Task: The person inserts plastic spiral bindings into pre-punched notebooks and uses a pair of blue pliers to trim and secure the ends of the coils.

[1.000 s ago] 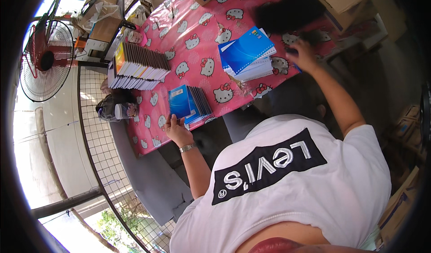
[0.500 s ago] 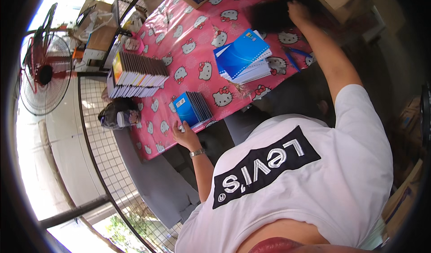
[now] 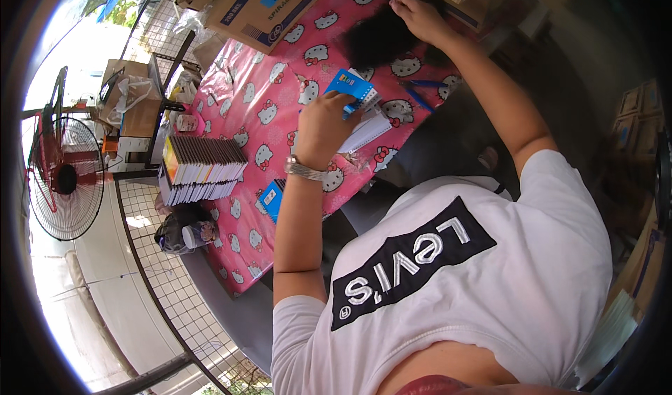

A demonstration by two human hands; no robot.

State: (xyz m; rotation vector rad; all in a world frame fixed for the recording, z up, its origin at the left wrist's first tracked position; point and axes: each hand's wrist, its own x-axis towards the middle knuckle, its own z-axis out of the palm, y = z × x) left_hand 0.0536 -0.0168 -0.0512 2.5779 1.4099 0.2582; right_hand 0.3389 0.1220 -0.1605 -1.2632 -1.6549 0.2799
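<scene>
Blue notebook gripped by curled left hand; right hand touches black bag, prob. half-closed.

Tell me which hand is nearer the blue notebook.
Left. The left hand rests on the blue notebook on the pink table; the right hand is farther up, at a black bag.

A row of books stands on the table, left of the notebook stack.
</scene>
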